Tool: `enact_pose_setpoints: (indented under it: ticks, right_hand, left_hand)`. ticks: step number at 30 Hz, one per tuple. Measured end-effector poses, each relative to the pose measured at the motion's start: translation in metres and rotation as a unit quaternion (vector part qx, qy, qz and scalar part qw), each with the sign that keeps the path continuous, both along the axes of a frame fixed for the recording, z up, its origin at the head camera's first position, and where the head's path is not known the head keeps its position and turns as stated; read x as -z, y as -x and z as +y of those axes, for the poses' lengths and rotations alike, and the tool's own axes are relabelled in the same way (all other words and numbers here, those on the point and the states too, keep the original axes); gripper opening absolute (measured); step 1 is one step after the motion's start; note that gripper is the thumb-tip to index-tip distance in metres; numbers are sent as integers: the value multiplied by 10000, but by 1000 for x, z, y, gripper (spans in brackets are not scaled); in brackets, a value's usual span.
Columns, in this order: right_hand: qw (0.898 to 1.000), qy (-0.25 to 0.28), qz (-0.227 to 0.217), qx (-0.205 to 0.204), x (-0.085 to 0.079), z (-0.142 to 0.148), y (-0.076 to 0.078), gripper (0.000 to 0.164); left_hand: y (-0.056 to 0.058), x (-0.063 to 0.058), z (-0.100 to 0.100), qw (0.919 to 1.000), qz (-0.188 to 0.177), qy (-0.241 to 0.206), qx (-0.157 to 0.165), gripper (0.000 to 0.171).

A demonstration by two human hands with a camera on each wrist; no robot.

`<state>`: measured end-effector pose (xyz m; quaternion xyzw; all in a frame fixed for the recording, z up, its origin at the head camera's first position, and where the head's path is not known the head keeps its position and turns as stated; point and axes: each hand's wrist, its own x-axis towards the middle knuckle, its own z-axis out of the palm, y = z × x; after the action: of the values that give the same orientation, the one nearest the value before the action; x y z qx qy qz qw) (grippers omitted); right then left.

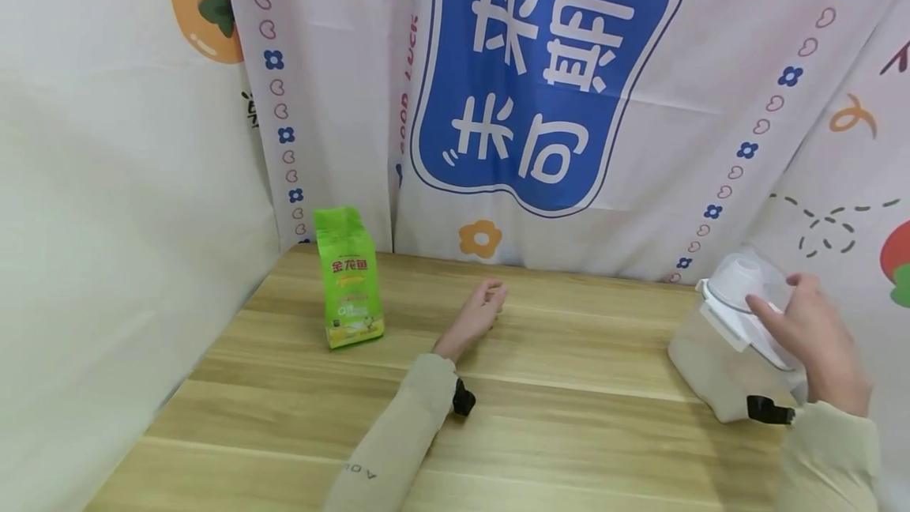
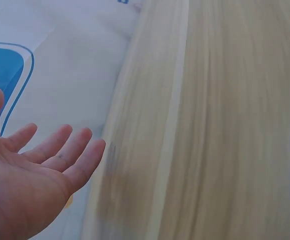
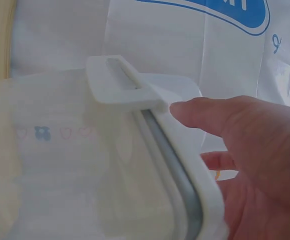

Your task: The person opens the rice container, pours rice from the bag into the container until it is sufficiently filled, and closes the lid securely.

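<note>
At the right of the head view stands a translucent white storage box (image 1: 700,350) with a white latched lid (image 1: 739,321). On the lid sits a white cup (image 1: 741,279) under a clear cover. My right hand (image 1: 817,334) is at the lid, thumb on the near side of the cup and fingers on the right. In the right wrist view the thumb tip is right at the lid latch (image 3: 117,82), fingers apart from the thumb. My left hand (image 1: 483,308) holds nothing, fingers loosely bent over the wooden table; its palm shows in the left wrist view.
An upright green food bag (image 1: 348,279) stands at the back left of the wooden table (image 1: 569,433). Printed white curtains (image 1: 626,220) hang along the back edge, with a white cloth (image 1: 128,220) at the left side.
</note>
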<state>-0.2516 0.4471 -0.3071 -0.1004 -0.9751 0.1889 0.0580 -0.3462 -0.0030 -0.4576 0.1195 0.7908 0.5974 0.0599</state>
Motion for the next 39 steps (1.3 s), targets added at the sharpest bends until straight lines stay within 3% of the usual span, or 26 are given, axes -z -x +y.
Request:
enact_pose_setpoints:
  ticks: [6, 15, 25, 29, 35, 39]
  right_hand:
    - [9993, -337, 26, -128, 8, 2, -3, 73]
    - [9990, -437, -87, -73, 16, 6, -4, 84]
    - [9980, -516, 209, -284, 28, 19, -6, 66]
    - [9978, -475, 264, -373, 27, 20, -3, 58]
    - [9983, -414, 275, -310, 24, 19, 0, 61]
    - [9973, -413, 536, -295, 26, 22, -1, 55]
  left_hand:
    - [-3, 1, 15, 9991, -184, -390, 54, 60]
    - [-2, 6, 22, 9971, -331, -686, 72, 52]
    - [-1, 14, 39, 9970, -346, -663, 194, 51]
    - [0, 11, 41, 9973, -273, -593, 339, 52]
    - [3, 3, 46, 9958, -398, -704, 437, 53]
    - [4, -1, 56, 9934, -468, -838, 628, 51]
